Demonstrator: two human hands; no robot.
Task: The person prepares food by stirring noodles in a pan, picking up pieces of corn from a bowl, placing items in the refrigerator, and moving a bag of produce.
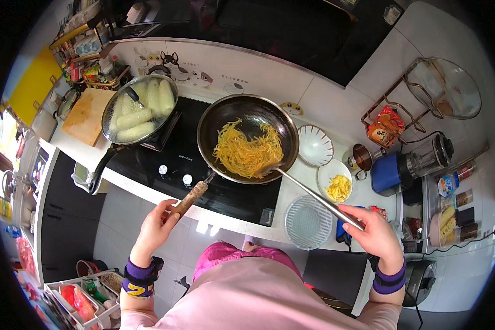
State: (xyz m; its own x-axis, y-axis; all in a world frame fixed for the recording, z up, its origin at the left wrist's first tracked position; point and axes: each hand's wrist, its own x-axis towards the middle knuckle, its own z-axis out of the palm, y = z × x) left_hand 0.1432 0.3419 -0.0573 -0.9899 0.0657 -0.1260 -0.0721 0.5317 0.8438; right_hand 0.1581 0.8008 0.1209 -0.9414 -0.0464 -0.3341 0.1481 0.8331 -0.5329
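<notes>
My left hand (pixel 158 226) grips the wooden handle of a dark wok (pixel 247 108), which stands over the black glass hob (pixel 222 202). In the wok lies a heap of thin yellow shreds (pixel 247 152), perhaps potato. My right hand (pixel 369 231) is closed around the steel handle of a long spatula (pixel 313 194); its blade rests among the shreds at the lower right of the wok. Right of the wok are a striped white bowl (pixel 316 145), a white bowl (pixel 323 173) with cooked egg (pixel 339 187), and a plastic strainer basket (pixel 308 222).
A glass-lidded pan (pixel 139 109) with corn cobs sits at the hob's left, its black handle (pixel 103 169) jutting past the counter edge. A wooden cutting board (pixel 88 115) is beyond it. At right stand a metal cup (pixel 362 156), a blue blender (pixel 385 173) and a wall rack (pixel 390 99).
</notes>
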